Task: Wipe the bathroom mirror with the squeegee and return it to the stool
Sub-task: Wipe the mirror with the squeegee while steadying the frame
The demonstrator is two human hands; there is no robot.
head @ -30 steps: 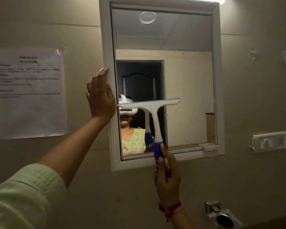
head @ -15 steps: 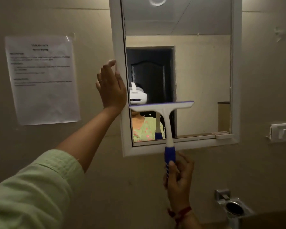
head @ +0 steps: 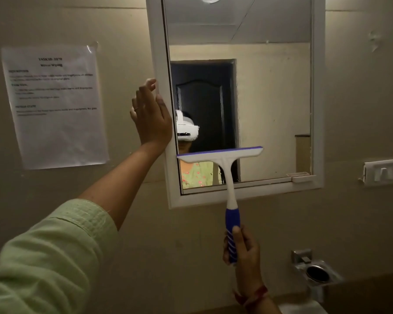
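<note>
A white-framed mirror (head: 241, 105) is mounted on a beige wall, and the squeegee (head: 225, 168) is held up against its lower part. The blade, edged in purple, is laid almost level across the glass, slightly higher at the right end, with the left end near the inner edge of the frame. The white neck runs down over the bottom frame rail to a blue handle, the lower end of which is gripped by the right hand (head: 242, 248), fingers curled closed around it and the thumb laid up along the front. A red thread is worn at that wrist. The left hand (head: 151, 116) is raised with the fingers extended and flat, nothing being grasped; its palm is pressed against the left side of the mirror frame. A pale green sleeve (head: 48, 257) is seen on the left arm. A printed sheet (head: 55, 105) is taped to the wall left of the mirror, and a switch plate (head: 383, 171) is fixed at the right. A metal holder (head: 315, 270) is mounted below it.
</note>
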